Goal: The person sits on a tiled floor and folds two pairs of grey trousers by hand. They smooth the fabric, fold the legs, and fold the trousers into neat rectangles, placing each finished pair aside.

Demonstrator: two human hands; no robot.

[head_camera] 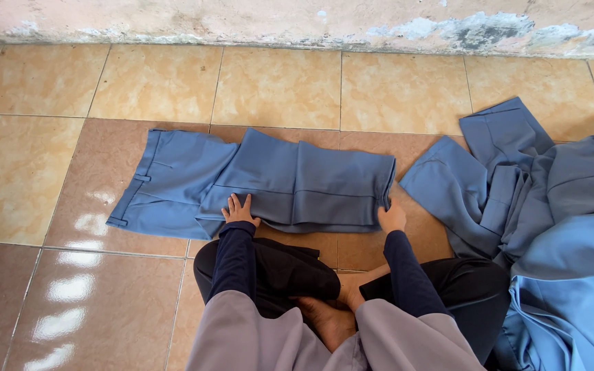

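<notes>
1. Waistband end of the blue trousers [173, 182] lying flat on the tiled floor [29, 165], not yet folded over.
2. Left hand [239, 210] spread flat, palm down, pressing the near edge of the folded legs; gripping nothing.
3. Legs already doubled back over the middle, forming a neat rectangle; judged roughly halfway folded.
4. Right hand [391, 218] pinching the right-hand fold corner.
5. Heap of blue garments [551, 227] at far right, loose and crumpled, apparently still unfolded.
</notes>
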